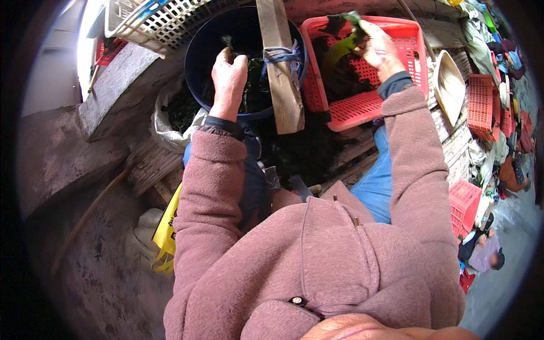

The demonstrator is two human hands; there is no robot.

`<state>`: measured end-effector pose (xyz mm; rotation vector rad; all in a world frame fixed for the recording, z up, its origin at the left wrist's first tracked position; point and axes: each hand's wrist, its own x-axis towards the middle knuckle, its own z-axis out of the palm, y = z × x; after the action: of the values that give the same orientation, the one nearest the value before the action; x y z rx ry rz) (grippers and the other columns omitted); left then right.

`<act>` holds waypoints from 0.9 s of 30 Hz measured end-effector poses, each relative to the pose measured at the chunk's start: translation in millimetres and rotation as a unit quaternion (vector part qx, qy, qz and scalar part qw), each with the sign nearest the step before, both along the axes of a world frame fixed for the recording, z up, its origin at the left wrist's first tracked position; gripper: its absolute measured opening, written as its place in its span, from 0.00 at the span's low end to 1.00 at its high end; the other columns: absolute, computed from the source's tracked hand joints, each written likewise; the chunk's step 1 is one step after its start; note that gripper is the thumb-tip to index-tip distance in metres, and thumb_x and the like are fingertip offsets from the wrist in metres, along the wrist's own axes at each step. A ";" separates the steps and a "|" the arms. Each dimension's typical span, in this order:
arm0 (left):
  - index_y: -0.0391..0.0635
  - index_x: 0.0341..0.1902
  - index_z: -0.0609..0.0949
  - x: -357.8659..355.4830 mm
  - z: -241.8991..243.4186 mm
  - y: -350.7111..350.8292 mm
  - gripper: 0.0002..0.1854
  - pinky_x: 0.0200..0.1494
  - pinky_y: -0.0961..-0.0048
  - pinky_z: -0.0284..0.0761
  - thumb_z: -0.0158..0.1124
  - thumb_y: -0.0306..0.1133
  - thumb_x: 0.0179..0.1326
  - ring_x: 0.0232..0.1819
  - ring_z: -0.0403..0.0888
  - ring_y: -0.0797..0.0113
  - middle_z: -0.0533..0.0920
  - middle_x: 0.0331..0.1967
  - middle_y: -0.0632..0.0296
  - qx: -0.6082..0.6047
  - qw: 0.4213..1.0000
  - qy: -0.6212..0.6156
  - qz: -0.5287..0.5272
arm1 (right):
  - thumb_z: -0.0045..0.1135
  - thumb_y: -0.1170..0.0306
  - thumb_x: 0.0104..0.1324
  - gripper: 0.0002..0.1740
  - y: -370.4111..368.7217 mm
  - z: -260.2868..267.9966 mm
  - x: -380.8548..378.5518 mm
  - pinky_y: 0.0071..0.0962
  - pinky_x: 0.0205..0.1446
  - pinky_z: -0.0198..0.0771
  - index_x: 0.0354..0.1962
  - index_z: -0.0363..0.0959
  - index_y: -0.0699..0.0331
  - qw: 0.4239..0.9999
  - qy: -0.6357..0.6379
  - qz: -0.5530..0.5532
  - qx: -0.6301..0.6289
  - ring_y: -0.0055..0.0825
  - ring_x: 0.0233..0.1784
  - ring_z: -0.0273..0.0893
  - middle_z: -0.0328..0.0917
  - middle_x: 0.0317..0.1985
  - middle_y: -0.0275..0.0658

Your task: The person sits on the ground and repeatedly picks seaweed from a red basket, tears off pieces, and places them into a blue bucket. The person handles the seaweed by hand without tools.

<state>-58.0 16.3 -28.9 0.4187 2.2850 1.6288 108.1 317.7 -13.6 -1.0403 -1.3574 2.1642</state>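
My left hand (230, 80) is above a dark blue tub (193, 83), its fingers closed on a small dark tuft (227, 41) with a pale tip. Dark, wet-looking leafy matter lies inside the tub. Over a red plastic basket (361, 114), my right hand (379, 50) grips a green leafy strip (346, 47) that looks like seaweed. More dark leafy pieces (350, 78) lie in that basket. A wooden board (284, 89) spans the tub between my hands, with blue cord (280, 55) tied around it.
Left of the tub is a white sack (163, 129) of dark leafy matter; a white plastic crate (157, 25) stands above. Dark matter (301, 148) covers the ground before me. On the right are a pale scoop-like container (449, 87), red baskets (481, 102) and several people (486, 255).
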 end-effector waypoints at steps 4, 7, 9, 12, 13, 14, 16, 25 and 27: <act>0.36 0.57 0.71 7.1 4.5 5.2 0.26 0.55 0.71 0.68 0.57 0.33 0.54 0.53 0.74 0.62 0.76 0.51 0.51 -0.026 0.998 0.047 0.036 | 0.53 0.62 0.62 0.13 36.3 41.5 51.1 0.55 0.57 0.59 0.43 0.72 0.56 0.983 0.108 -0.028 -0.148 0.34 0.49 0.72 0.76 0.43 0.37; 0.35 0.49 0.75 13.8 11.8 11.4 0.20 0.49 0.72 0.72 0.58 0.29 0.51 0.43 0.78 0.64 0.80 0.41 0.52 0.076 0.991 0.041 0.100 | 0.48 0.63 0.65 0.13 55.0 69.2 75.9 0.57 0.60 0.56 0.45 0.72 0.58 0.979 0.117 -0.140 -0.092 0.35 0.50 0.72 0.76 0.45 0.37; 0.37 0.44 0.76 21.5 18.8 12.6 0.12 0.41 0.77 0.72 0.56 0.25 0.56 0.34 0.75 0.74 0.79 0.34 0.61 0.155 0.974 0.125 0.110 | 0.44 0.64 0.67 0.13 73.1 95.9 100.7 0.53 0.59 0.60 0.44 0.73 0.60 0.947 0.249 0.118 -0.163 0.33 0.50 0.74 0.78 0.43 0.38; 0.40 0.43 0.77 39.2 28.8 11.3 0.10 0.41 0.81 0.71 0.55 0.23 0.58 0.35 0.75 0.76 0.78 0.35 0.64 0.246 0.955 0.155 0.050 | 0.42 0.63 0.67 0.17 87.2 126.1 119.5 0.53 0.61 0.57 0.46 0.72 0.64 0.972 0.208 0.047 -0.095 0.37 0.54 0.71 0.78 0.45 0.42; 0.39 0.43 0.77 46.1 31.0 12.9 0.10 0.42 0.80 0.72 0.54 0.21 0.57 0.36 0.75 0.76 0.79 0.35 0.64 0.266 0.954 0.135 0.027 | 0.43 0.63 0.67 0.17 85.6 135.2 122.0 0.49 0.60 0.61 0.46 0.72 0.65 0.966 0.242 0.011 -0.094 0.37 0.52 0.72 0.78 0.43 0.42; 0.39 0.43 0.77 52.2 32.7 15.1 0.10 0.43 0.80 0.72 0.54 0.21 0.57 0.37 0.75 0.76 0.79 0.35 0.64 0.266 0.957 0.114 -0.001 | 0.46 0.67 0.65 0.12 77.9 142.0 124.9 0.43 0.53 0.67 0.42 0.72 0.64 0.968 0.244 -0.049 -0.007 0.34 0.45 0.74 0.78 0.38 0.40; 0.38 0.42 0.78 63.7 34.6 21.6 0.10 0.42 0.80 0.72 0.54 0.20 0.57 0.36 0.76 0.77 0.80 0.33 0.64 0.251 0.959 0.123 -0.040 | 0.45 0.68 0.65 0.11 63.9 166.7 121.7 0.36 0.50 0.71 0.42 0.72 0.62 0.958 0.259 -0.120 0.029 0.30 0.43 0.75 0.78 0.36 0.36; 0.38 0.41 0.79 104.4 55.0 41.8 0.09 0.38 0.82 0.71 0.55 0.21 0.57 0.33 0.74 0.79 0.79 0.32 0.66 0.294 0.943 0.019 -0.155 | 0.45 0.66 0.66 0.12 -16.9 257.0 117.9 0.33 0.46 0.71 0.43 0.72 0.62 0.911 0.336 -0.051 0.233 0.30 0.41 0.75 0.78 0.36 0.37; 0.38 0.43 0.78 113.9 70.2 42.4 0.10 0.40 0.82 0.70 0.55 0.22 0.58 0.35 0.74 0.79 0.79 0.34 0.66 0.289 0.940 -0.028 -0.178 | 0.46 0.66 0.66 0.13 -32.5 264.0 127.5 0.32 0.45 0.71 0.43 0.72 0.62 0.921 0.312 -0.049 0.230 0.30 0.41 0.75 0.78 0.36 0.37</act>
<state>55.9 58.7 41.3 0.8457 1.5308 2.0448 235.7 285.2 250.4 -0.1993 -1.3455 1.7421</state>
